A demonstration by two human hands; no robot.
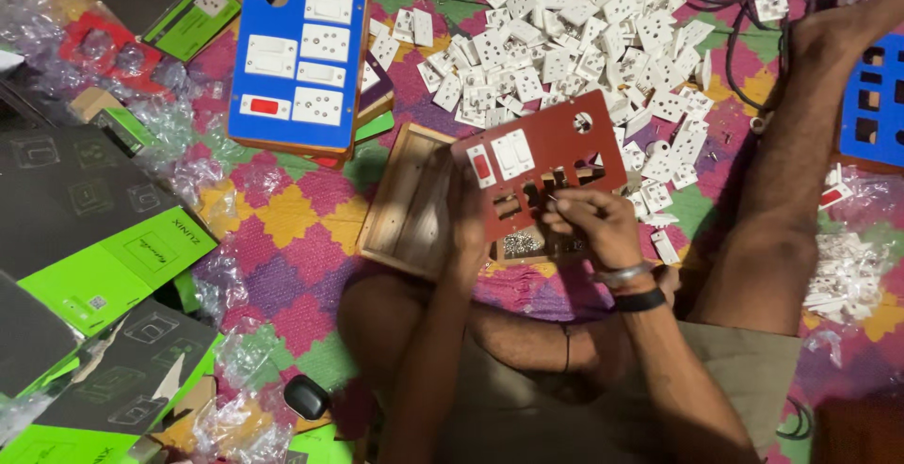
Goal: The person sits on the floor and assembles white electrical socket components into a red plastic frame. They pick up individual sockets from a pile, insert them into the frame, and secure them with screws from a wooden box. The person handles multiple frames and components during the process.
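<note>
Red-brown switch panel (546, 168) held tilted over the lap, above an open wooden box (410, 200) — two white rocker switches and one red-button module fitted, several rectangular slots bare, one round hole near the top. Left hand (466, 229) grips the panel's lower left edge. Right hand (593, 224) pinches a small thin metal piece at a slot. One finished blue panel (301, 50) lies beyond w/ six modules; white sockets (565, 40) heaped — too many to count.
</note>
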